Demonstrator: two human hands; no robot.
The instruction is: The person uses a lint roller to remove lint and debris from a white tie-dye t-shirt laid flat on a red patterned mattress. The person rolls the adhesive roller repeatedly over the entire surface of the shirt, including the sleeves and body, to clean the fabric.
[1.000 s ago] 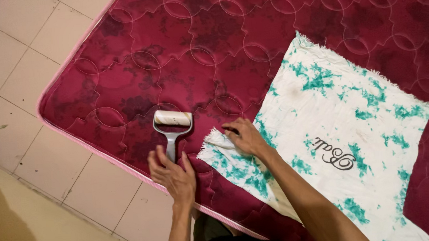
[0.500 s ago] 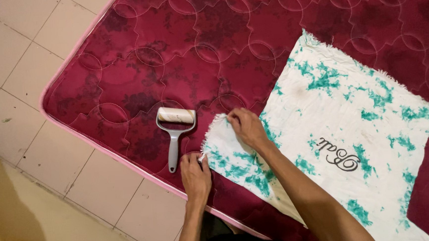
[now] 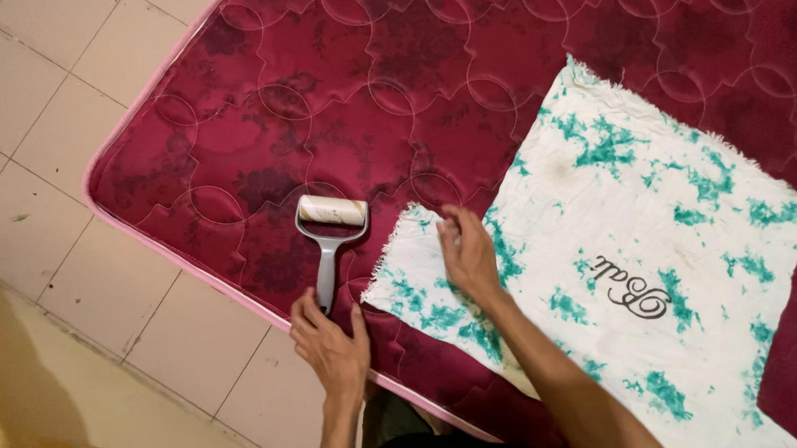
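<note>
A white cloth [image 3: 630, 237] with green blotches and dark script lies flat on a dark red quilted mattress [image 3: 389, 77]. My right hand [image 3: 468, 252] rests on the cloth's near left corner, fingers spread. A grey lint roller [image 3: 327, 236] with a pale roll lies on the mattress just left of the cloth. My left hand [image 3: 330, 339] sits at the lower end of the roller's handle, fingers loosely curled around the tip, near the mattress edge.
The mattress has a pink piped edge [image 3: 189, 269] running diagonally. Pale floor tiles [image 3: 33, 136] lie to the left and below. A yellowish surface [image 3: 22, 404] fills the bottom left corner.
My left hand left the cloth's corner and moved left to the roller's handle end. My right hand slid slightly down onto the cloth and flattened.
</note>
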